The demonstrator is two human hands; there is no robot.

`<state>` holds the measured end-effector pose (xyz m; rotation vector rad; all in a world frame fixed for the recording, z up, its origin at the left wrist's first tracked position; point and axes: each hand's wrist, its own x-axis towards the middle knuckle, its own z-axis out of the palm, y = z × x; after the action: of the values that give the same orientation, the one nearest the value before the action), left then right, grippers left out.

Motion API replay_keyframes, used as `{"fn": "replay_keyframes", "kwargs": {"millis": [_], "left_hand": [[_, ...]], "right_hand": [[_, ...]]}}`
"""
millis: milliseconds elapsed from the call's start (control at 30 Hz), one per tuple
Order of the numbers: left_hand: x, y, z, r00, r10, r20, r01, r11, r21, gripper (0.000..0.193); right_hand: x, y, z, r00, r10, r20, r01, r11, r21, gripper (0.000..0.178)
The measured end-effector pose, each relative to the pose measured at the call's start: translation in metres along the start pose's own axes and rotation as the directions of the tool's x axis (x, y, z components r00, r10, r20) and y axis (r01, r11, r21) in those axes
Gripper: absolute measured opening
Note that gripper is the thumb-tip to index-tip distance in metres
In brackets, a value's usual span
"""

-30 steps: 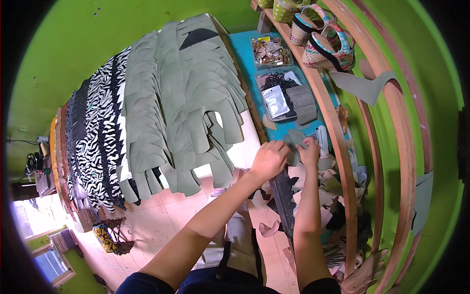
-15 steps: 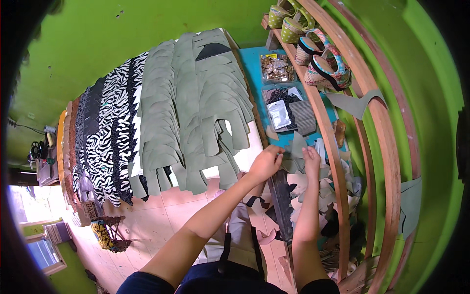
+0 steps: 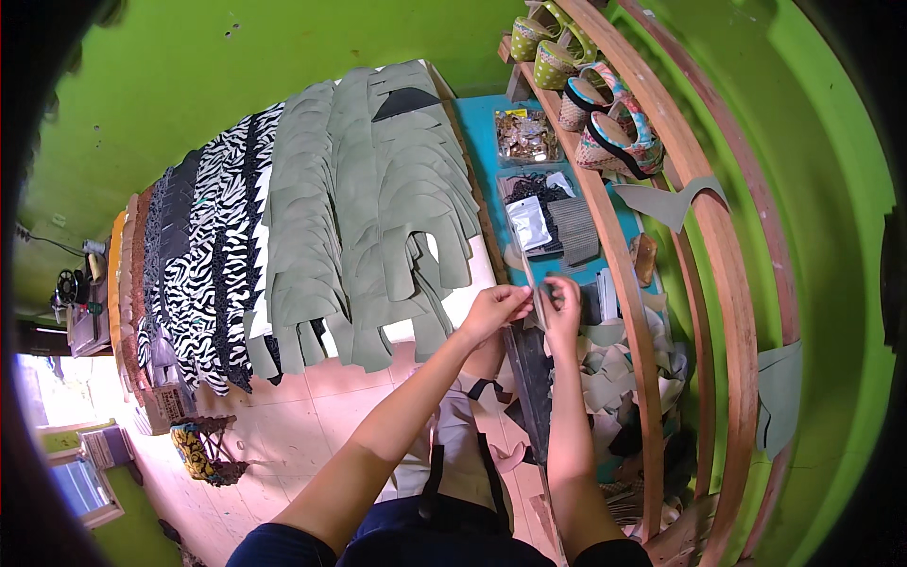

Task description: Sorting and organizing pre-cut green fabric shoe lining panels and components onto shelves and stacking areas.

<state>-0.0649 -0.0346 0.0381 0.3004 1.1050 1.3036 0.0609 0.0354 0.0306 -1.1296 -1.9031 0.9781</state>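
Observation:
A thin grey-green sheet piece (image 3: 527, 267), seen almost edge-on, stands between my two hands. My left hand (image 3: 495, 313) has its fingertips pinched together at the near side of the piece. My right hand (image 3: 564, 312) is closed on it from the right, fingers curled. Beside my left hand lies a long table of overlapping cut grey-green pieces (image 3: 397, 189), some with curved strap-like shapes. Whether the piece is leather or fabric I cannot tell.
Zebra-print pieces (image 3: 203, 255) lie farther left. A tub of metal fittings (image 3: 526, 135) and a tray with a silver pouch (image 3: 529, 223) sit on the blue surface. Wooden rails (image 3: 694, 170) with wedge sandals (image 3: 619, 142) rise at right, above a scrap heap (image 3: 609, 378).
My right hand has moved left toward my left hand. The grey-green piece has turned from showing its face to nearly edge-on. The view has shifted slightly.

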Motion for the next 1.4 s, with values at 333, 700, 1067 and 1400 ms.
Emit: {"fn": "replay_keyframes", "kwargs": {"millis": [333, 700, 1067, 1400], "left_hand": [[0.004, 0.006, 0.005, 1.0, 0.014, -0.013, -0.013, 0.997, 0.076, 0.024], [0.004, -0.001, 0.004, 0.999, 0.052, -0.005, -0.052, 0.998, 0.034, 0.025], [0.004, -0.005, -0.004, 0.997, 0.073, 0.002, -0.073, 0.996, 0.045, 0.019], [0.002, -0.001, -0.003, 0.963, 0.233, -0.134, -0.176, 0.924, 0.338, 0.013]], "right_hand": [[-0.008, -0.009, -0.004, 0.996, -0.059, 0.074, 0.047, 0.988, 0.148, 0.017], [-0.017, -0.009, -0.004, 0.992, -0.044, 0.119, 0.008, 0.958, 0.286, 0.023], [-0.019, -0.011, 0.001, 0.98, -0.001, 0.198, -0.074, 0.926, 0.371, 0.026], [-0.006, 0.058, -0.015, 0.98, -0.001, -0.199, -0.074, 0.925, -0.374, 0.027]]}}
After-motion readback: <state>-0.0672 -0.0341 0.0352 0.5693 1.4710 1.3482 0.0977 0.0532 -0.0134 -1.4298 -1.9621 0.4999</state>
